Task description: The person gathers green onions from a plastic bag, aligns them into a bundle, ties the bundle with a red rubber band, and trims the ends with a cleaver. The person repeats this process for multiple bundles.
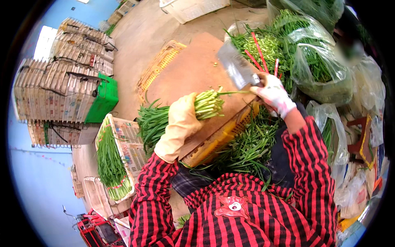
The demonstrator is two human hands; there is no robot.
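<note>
My left hand (pixel 184 119), in a pale yellow rubber glove, grips a thick bundle of green leafy stalks (pixel 209 105), the cut pale ends facing right and the leaves hanging left. My right hand (pixel 275 93), in a stained white glove, holds a wide-bladed cleaver (pixel 236 66), its blade blurred and pointing up and left. One loose stalk (pixel 235 92) stretches from the bundle to my right fingers. Both hands are over a brown board (pixel 191 68) that lies on an upturned-looking yellow plastic crate (pixel 213 139). Several red strips (pixel 260 52) lie beyond the cleaver.
A white basket (pixel 131 132) at left holds tied green bundles (pixel 112 163). Stacked white crates (pixel 58 89) and a green crate (pixel 103 98) stand farther left. Plastic bags of greens (pixel 321 68) crowd the right. Loose trimmings (pixel 247 148) lie near my lap. A white tub (pixel 194 9) stands beyond the board.
</note>
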